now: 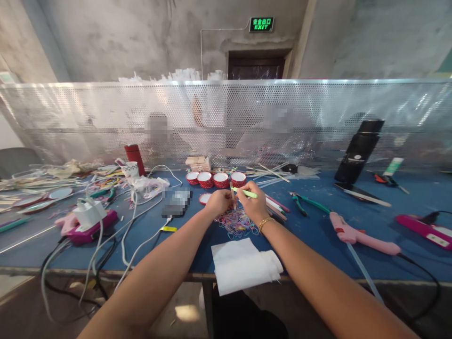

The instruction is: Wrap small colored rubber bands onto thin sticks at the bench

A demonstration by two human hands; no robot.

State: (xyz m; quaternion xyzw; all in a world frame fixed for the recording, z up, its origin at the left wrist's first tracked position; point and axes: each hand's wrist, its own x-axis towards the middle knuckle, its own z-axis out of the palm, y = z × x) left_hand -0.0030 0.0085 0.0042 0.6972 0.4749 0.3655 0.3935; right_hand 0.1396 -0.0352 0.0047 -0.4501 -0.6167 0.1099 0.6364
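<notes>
Where the blue-covered surface (318, 235) meets its far edge, a perforated metal screen (106, 117) is seen, backed by bare concrete walls and a green exit sign (261, 24). At mid-surface, the left hand (219, 202) is curled shut, its fingers (228, 200) pinched on a thin stick (232, 192); the right hand (254, 205) is clenched around a pale green stick (244, 192). A tangle of small coloured rubber bands (237, 223) lies just beneath both. Red-rimmed round tins (215, 179) are lined behind. White folded cloth (243, 264) overhangs the near edge. A pink glue gun (356, 235) lies rightward.
</notes>
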